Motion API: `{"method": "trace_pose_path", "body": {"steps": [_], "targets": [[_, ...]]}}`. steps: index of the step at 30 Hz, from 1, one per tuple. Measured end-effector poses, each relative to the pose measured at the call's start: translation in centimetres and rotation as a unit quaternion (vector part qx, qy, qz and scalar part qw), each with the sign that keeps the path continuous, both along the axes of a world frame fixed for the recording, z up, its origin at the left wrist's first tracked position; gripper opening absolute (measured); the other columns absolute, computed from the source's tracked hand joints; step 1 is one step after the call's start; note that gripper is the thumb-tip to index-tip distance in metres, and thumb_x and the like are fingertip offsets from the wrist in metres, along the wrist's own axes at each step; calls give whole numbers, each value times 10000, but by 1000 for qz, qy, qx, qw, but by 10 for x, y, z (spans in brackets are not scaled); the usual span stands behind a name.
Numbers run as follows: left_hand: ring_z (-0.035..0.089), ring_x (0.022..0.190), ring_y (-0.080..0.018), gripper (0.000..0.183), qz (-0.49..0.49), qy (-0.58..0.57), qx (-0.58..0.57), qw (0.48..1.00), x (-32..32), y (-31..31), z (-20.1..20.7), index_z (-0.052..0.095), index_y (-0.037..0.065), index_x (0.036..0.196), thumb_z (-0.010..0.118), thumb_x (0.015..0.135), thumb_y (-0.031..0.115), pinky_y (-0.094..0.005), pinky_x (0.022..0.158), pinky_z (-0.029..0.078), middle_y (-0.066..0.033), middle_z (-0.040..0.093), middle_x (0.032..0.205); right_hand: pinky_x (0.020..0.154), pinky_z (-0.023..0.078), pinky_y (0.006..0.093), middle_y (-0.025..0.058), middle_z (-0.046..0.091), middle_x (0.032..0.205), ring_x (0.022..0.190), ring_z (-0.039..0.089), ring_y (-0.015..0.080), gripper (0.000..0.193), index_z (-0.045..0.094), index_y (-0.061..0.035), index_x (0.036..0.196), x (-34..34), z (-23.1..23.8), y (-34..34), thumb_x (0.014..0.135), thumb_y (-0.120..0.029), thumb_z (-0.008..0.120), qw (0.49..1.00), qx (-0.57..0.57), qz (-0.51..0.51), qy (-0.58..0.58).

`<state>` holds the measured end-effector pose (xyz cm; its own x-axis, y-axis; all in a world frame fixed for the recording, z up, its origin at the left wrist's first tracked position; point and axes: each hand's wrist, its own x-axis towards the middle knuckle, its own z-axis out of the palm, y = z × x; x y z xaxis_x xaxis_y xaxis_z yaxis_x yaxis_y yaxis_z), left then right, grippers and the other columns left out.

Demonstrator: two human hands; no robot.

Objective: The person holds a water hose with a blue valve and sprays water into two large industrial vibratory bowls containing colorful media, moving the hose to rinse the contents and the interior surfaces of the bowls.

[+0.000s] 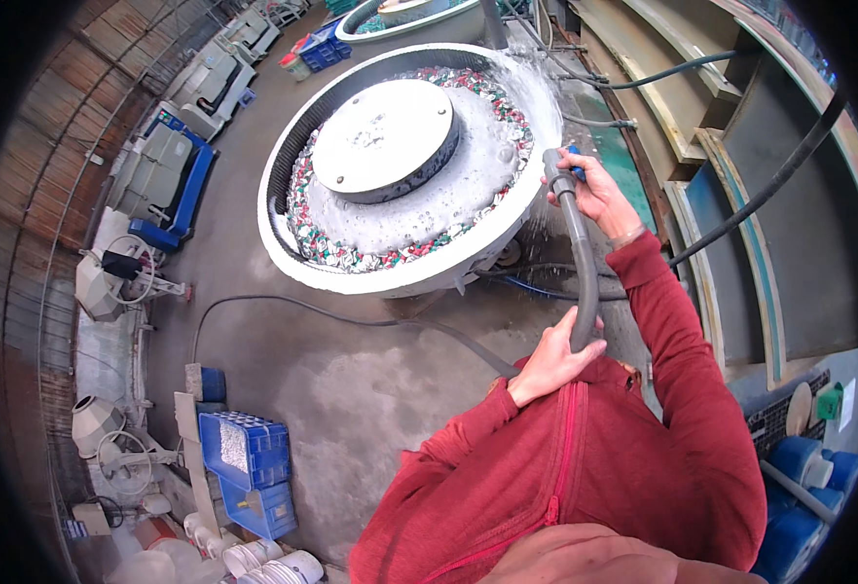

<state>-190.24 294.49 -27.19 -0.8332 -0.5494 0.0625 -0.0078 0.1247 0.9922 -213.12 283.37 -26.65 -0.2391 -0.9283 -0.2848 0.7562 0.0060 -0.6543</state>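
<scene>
My right hand (599,193) grips the valve (552,167) at the end of a grey water hose (584,268), its fingers around the blue handle (577,162). Lower down, my left hand (557,358) is wrapped around the same hose close to my body. Water (538,92) sprays away from the valve over the right rim of a large round white tub (380,282). Inside the tub, small red, green and white pieces (414,251) lie in a ring, partly under grey foam (429,209). A round white cover (385,136) tops the tub's centre.
Blue crates (258,457), one holding white pieces, stand at the lower left. The hose's dark length (351,319) trails across the wet concrete floor (331,389). Metal troughs (799,214) line the right side, with blue drums (794,477) below. Another round tub (414,29) stands farther off.
</scene>
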Motion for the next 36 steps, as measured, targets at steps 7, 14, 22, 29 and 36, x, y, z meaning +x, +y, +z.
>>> {"method": "trace_pose_path", "body": {"steps": [7, 14, 22, 29, 36], "targets": [[477, 723, -82, 244, 129, 7, -19, 991, -52, 33, -8, 503, 47, 983, 632, 782, 98, -259, 665, 414, -11, 503, 780, 538, 508, 458, 120, 478, 916, 734, 559, 271, 370, 416, -119, 1035, -20, 5, -15, 715, -94, 600, 993, -4, 118, -5], [622, 767, -171, 284, 221, -8, -51, 974, -71, 51, -11, 507, 42, 1032, 616, 774, 89, -290, 693, 463, -101, 591, 800, 496, 499, 391, 92, 478, 898, 718, 555, 223, 536, 323, -122, 1209, -9, 17, -21, 726, -110, 555, 983, -97, 150, 42], [534, 810, -109, 244, 257, -37, -29, 965, -87, 45, -10, 545, 48, 1000, 622, 769, 65, -277, 741, 438, -47, 579, 868, 445, 489, 395, 111, 458, 831, 631, 547, 260, 362, 382, -100, 1014, -26, -28, -38, 701, -97, 563, 991, -23, 131, 4], [481, 756, -62, 154, 311, 31, 1, 950, -77, 45, -11, 530, 40, 931, 598, 794, 53, -233, 669, 418, 7, 525, 822, 415, 504, 379, 98, 462, 774, 624, 544, 215, 378, 382, -65, 1049, 35, 41, -53, 702, -74, 534, 963, -104, 232, 87], [475, 709, -53, 155, 346, 38, 41, 937, -29, 36, -28, 526, 44, 911, 612, 782, 59, -219, 633, 410, 18, 519, 775, 402, 490, 377, 86, 457, 749, 585, 526, 208, 303, 400, -70, 967, 104, 9, -72, 694, -62, 531, 962, -52, 255, 84]]}}
